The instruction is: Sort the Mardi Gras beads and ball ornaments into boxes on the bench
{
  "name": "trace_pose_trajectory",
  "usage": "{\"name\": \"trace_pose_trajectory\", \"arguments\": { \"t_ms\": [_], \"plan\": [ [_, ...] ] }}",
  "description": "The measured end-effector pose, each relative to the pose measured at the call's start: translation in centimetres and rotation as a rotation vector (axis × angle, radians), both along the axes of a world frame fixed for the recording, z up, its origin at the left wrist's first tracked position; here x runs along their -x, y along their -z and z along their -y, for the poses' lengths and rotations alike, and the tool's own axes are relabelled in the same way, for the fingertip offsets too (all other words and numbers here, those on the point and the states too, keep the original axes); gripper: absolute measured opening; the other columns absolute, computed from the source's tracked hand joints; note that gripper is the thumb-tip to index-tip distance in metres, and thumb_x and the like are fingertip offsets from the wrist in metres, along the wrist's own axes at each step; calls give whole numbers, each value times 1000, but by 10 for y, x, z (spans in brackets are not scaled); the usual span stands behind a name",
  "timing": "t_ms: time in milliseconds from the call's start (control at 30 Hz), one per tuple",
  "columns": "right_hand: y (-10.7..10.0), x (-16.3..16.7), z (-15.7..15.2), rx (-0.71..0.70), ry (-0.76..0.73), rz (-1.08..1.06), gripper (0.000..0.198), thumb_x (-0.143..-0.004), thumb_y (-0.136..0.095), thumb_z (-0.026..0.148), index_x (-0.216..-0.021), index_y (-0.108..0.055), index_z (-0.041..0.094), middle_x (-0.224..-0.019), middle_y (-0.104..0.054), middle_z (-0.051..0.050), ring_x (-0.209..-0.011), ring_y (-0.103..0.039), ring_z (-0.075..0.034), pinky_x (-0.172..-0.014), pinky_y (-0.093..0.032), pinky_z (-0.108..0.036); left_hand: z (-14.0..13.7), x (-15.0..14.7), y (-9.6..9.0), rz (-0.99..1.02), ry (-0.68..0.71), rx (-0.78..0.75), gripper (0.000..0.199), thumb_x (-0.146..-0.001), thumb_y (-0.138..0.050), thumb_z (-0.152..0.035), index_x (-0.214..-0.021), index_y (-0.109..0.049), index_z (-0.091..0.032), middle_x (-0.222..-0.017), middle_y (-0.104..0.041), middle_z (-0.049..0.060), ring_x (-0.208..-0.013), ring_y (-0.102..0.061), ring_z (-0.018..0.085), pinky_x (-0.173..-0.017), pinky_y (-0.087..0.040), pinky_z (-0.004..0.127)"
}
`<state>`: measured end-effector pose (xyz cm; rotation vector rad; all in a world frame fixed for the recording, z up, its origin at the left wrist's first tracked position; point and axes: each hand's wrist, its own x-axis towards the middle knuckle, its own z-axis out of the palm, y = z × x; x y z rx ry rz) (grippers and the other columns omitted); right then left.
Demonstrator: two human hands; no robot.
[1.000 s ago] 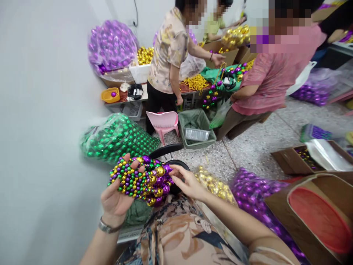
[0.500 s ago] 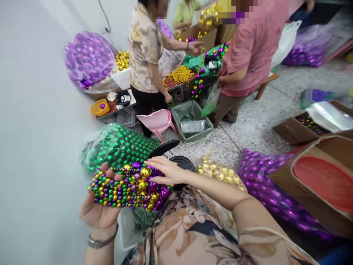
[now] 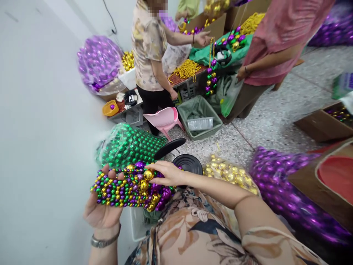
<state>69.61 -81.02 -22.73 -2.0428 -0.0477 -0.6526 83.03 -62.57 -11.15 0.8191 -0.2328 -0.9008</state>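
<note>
A thick bundle of bead necklaces [image 3: 118, 189], with rows of small purple, green and gold beads and larger gold and purple ones at the right end, lies across my left hand [image 3: 102, 211]. Its palm is underneath, and its fingertips curl up over the far edge of the strands. From above, my right hand [image 3: 168, 173] rests on the large beads, fingers bent over them and thumb on the near side. Part of the bundle is hidden under that hand.
Behind my hands lies a bag of green beads [image 3: 132, 145], beside a black round stool-like seat [image 3: 189, 164]. A pink chair [image 3: 162, 119] and a lined bin [image 3: 202, 134] stand farther off. Two people work at a bench. Bags of gold beads [image 3: 231, 173] and purple beads [image 3: 275, 184] lie rightward.
My right hand's fingers have bent more over the large beads. The left hand keeps the bundle. The view has shifted, and the person in pink leans farther right in it.
</note>
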Motion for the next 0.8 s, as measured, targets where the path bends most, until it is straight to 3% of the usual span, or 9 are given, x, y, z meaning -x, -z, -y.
{"name": "trace_pose_trajectory", "arguments": {
  "t_ms": [133,300,400,533,667,800],
  "plan": [
    [1,7,5,-60,0,18,63,-91,-62,47,-142,-46,15,-119,-63,-12,-109,-59,-20,-95,-48,-33,3,13,-10,66,-141,-150,79,-83,-64,-40,-152,-32,-18,-116,-74,2,-104,-70,26,-86,-63,33],
    [10,19,13,-203,72,-12,52,-94,-57,40,-138,-49,14,-114,-66,-11,-104,-63,-18,-95,-50,-32,4,27,-15,145,-243,-344,62,-88,-53,-46,-145,-47,-23,-123,-71,0,-100,-71,21,-99,-56,28],
    [17,29,16,-268,138,-50,42,-94,-57,37,-129,-57,15,-109,-68,-9,-99,-65,-17,-92,-50,-32,0,29,-11,190,-216,-395,58,-89,-50,-46,-145,-48,-28,-140,-59,0,-107,-69,23,-108,-49,35],
    [7,34,23,-423,129,-102,36,-94,-56,40,-121,-64,17,-107,-70,-8,-98,-66,-17,-91,-51,-32,-10,24,-4,188,-184,-457,64,-83,-55,-46,-144,-49,-27,-146,-53,3,-129,-53,35,-114,-40,52],
    [-20,18,29,-573,-159,-164,45,-97,-48,51,-125,-62,18,-117,-68,-9,-108,-64,-18,-94,-50,-32,-16,21,1,69,-123,-389,74,-72,-66,-47,-141,-52,-26,-132,-65,8,-129,-51,41,-111,-38,61],
    [-41,-15,23,-489,-623,-292,69,-94,-34,69,-121,-63,12,-120,-66,-11,-112,-61,-18,-97,-47,-30,-17,27,1,-33,-33,-209,74,-73,-69,-36,-144,-49,-29,-124,-69,10,-128,-52,40,-113,-33,63]
  ]
}}
